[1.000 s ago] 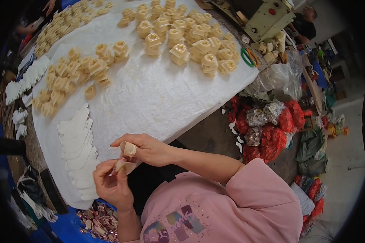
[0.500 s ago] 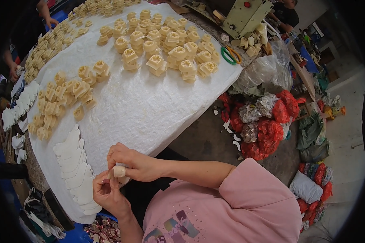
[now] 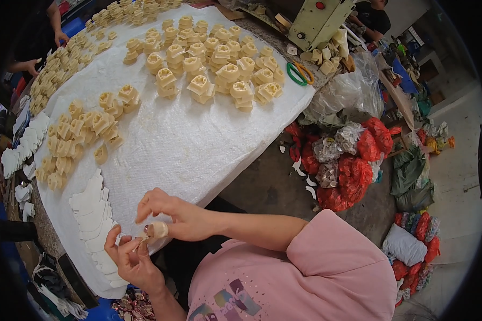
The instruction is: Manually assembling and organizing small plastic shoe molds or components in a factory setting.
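Note:
At the near end of the white-covered table, my right hand grips a small cream curled piece by its lower side, index finger lifted clear. A dark red shiny bit shows in its opening. My left hand meets the piece's left edge with the thumb, apparently pinching it, while its other fingers spread loosely. Overlapping flat white cut pieces lie just beyond the left hand. Farther off stand a cluster of cream curled pieces at left and stacks of similar pieces at the far side.
Green and yellow rings lie at the table's right corner beside a pale green machine. Red and clear bags heap on the floor at right. Another person's hands are at far left. A blue container of dark red scraps sits below.
My right index finger has lifted off the cream piece. My left fingers have spread outward, and the dark red strip they held now shows at the piece's opening. The view has shifted slightly.

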The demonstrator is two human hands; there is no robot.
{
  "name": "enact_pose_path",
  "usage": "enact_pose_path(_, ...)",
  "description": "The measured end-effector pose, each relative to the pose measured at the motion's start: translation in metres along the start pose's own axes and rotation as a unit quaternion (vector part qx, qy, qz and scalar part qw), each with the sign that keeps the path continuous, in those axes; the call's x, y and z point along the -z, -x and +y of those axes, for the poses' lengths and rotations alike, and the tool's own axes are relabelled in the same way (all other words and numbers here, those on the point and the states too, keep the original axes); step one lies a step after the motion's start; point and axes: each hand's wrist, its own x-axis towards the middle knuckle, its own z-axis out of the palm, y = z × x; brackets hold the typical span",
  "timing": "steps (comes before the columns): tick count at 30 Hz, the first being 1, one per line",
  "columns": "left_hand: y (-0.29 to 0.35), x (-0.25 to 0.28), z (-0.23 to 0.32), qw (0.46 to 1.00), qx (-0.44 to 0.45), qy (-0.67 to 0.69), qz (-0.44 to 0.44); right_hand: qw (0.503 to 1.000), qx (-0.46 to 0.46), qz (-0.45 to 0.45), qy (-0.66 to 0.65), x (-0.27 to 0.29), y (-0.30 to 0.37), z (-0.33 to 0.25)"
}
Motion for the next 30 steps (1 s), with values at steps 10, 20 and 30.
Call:
enact_pose_path(10,0.01,0.004,-0.008,0.992,-0.082,0.067,-0.064,0.998,0.016,-0.06,0.031,0.013,-0.008,0.0)
enact_pose_path(20,0.011,-0.019,0.005,0.899,0.257,0.352,-0.056,0.975,0.165,0.008,0.146,-0.016,0.0,-0.001)
enact_pose_path(30,0.021,-0.025,-0.004,0.937,0.148,0.314,-0.035,0.95,-0.185,-0.124,-0.217,-0.012,-0.018,-0.011)
